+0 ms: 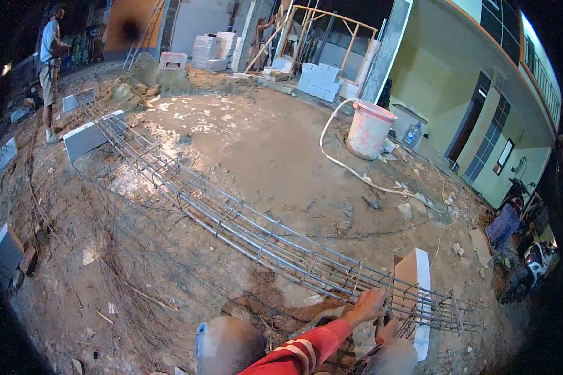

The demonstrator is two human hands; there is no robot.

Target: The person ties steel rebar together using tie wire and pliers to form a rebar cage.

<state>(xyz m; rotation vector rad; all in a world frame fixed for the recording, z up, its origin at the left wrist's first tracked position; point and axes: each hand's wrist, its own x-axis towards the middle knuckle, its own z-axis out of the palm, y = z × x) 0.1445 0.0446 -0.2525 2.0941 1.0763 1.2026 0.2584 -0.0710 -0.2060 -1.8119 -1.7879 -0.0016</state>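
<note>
Left hand [366,306], red sleeve [306,347], fingers curled over rebar cage [244,228] end beside white block [419,269]; right hand [386,329] just beneath, grip unclear.

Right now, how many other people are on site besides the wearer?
2. A standing person is far left, near the cage's far end; a second person is at the back by the wooden frame. Others may be hidden in the dark edges.

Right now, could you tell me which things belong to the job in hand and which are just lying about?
In hand: rebar cage, left hand on it, right hand beside; white block at its end.
Lying about: pink bucket, hose, stacked white blocks, water bottle, motorbike.
</note>
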